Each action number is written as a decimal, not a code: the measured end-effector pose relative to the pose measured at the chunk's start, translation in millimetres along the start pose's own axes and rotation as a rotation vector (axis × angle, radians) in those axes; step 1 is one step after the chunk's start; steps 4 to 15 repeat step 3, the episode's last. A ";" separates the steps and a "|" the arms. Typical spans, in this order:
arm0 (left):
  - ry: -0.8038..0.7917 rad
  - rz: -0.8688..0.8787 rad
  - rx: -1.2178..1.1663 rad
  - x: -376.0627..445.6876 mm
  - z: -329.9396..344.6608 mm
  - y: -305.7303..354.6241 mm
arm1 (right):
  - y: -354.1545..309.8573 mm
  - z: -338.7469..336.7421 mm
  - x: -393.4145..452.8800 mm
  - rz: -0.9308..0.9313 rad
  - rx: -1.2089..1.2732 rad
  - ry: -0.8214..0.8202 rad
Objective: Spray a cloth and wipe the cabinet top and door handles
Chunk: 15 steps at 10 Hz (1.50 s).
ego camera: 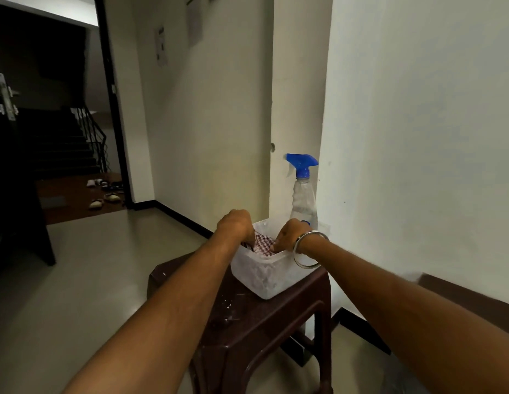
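A red-and-white checked cloth (262,242) lies bunched inside a translucent plastic tub (269,275) on a dark brown plastic stool (247,317). My left hand (237,224) grips the cloth's left side and my right hand (289,234), with a metal bangle on its wrist, grips its right side; both sets of fingers reach into the tub. A clear spray bottle (304,194) with a blue trigger head stands upright just behind the tub, against the wall. No cabinet is in view.
A white wall (418,137) runs close along the right with a dark skirting. Pale floor (77,280) spreads to the left. An open doorway (63,109) at the far left leads to a dark stairway with sandals on the landing.
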State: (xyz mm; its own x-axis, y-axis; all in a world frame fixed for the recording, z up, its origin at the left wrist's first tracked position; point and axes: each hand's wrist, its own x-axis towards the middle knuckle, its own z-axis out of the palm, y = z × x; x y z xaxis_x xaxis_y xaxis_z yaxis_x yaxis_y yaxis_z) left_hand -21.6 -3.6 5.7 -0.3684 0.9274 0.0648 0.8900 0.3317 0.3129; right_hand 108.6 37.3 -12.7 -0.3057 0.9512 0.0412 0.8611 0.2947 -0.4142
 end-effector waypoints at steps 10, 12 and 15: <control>0.039 0.091 0.193 -3.1 13.5 6.6 | 1.7 -4.5 -13.4 0.002 -0.134 0.115; 0.039 0.091 0.193 -3.1 13.5 6.6 | 1.7 -4.5 -13.4 0.002 -0.134 0.115; 0.039 0.091 0.193 -3.1 13.5 6.6 | 1.7 -4.5 -13.4 0.002 -0.134 0.115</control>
